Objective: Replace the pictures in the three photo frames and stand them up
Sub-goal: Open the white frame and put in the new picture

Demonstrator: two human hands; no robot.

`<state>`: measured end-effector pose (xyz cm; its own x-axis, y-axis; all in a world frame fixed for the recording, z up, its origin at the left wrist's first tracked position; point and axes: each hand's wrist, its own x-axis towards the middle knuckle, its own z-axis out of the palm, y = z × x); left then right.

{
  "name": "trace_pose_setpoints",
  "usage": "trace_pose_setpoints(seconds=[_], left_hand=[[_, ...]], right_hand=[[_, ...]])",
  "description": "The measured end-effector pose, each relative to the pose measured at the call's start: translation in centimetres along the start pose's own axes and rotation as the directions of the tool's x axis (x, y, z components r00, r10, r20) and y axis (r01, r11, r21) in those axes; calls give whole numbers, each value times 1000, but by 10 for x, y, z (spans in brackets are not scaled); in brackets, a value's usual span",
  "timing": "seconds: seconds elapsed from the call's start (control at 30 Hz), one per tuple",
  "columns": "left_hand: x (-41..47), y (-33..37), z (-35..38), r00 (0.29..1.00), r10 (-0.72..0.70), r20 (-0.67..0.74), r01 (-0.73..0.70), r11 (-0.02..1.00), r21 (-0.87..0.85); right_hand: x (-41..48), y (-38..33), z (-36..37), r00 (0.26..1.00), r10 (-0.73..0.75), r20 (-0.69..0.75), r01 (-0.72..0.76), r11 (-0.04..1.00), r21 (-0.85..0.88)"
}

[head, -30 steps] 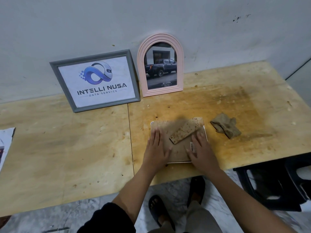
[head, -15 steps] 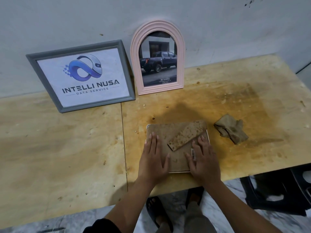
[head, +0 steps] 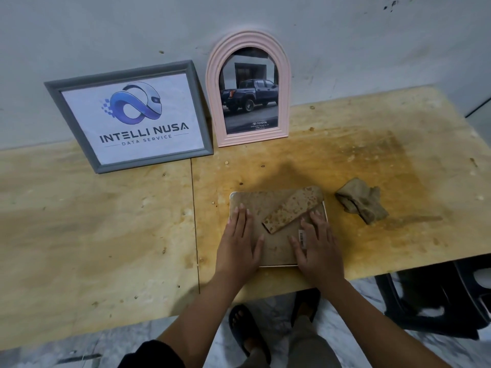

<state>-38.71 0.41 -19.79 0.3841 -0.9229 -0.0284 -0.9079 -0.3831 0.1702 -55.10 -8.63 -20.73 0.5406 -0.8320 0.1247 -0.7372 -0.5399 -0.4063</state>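
A third photo frame (head: 276, 208) lies face down near the table's front edge, its brown backing up and its stained stand flap (head: 291, 211) folded across it. My left hand (head: 240, 243) presses flat on the backing's left side. My right hand (head: 317, 245) presses flat on the right side, over a barcode sticker (head: 302, 238). A grey frame (head: 127, 115) with an Intelli Nusa logo leans against the wall at the back left. Beside it stands a pink arched frame (head: 248, 88) holding a picture of a dark pickup truck.
A crumpled brown rag (head: 361, 200) lies on the stained plywood table (head: 93, 235) to the right of the flat frame. A black plastic chair (head: 435, 301) sits under the table's right end. My sandalled feet show below the front edge.
The view has shifted a little between frames. Both hands stay flat on the backing with only slight shifts of the fingers.
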Motion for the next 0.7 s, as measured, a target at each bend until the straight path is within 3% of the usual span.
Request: trace_pose_setpoints(seconds=[0.1, 0.17, 0.23, 0.3, 0.37, 0.6, 0.7], left_hand=[[1, 0, -4, 1000, 1, -18, -6, 964, -265], [4, -4, -11, 992, -128, 4, 107, 815, -570], [8, -9, -20, 932, -362, -18, 243, 661, -710], [10, -11, -29, 845, -532, 58, 376, 513, -771], [12, -13, -33, 818, -553, 157, 437, 420, -796], [33, -30, -38, 775, -570, 273, 529, 348, -774], [34, -32, -39, 761, -577, 295, 569, 377, -730]], right_hand=[[3, -5, -11, 990, 144, 7, -144, 980, 134], [4, -6, -20, 939, 344, -4, -336, 918, 213], [7, -1, -26, 859, 510, 48, -502, 820, 277], [8, 4, -27, 832, 543, 112, -547, 769, 333], [10, 8, -29, 827, 548, 128, -548, 732, 405], [16, 9, -37, 764, 624, 165, -614, 622, 487], [16, 10, -38, 755, 632, 175, -622, 604, 499]])
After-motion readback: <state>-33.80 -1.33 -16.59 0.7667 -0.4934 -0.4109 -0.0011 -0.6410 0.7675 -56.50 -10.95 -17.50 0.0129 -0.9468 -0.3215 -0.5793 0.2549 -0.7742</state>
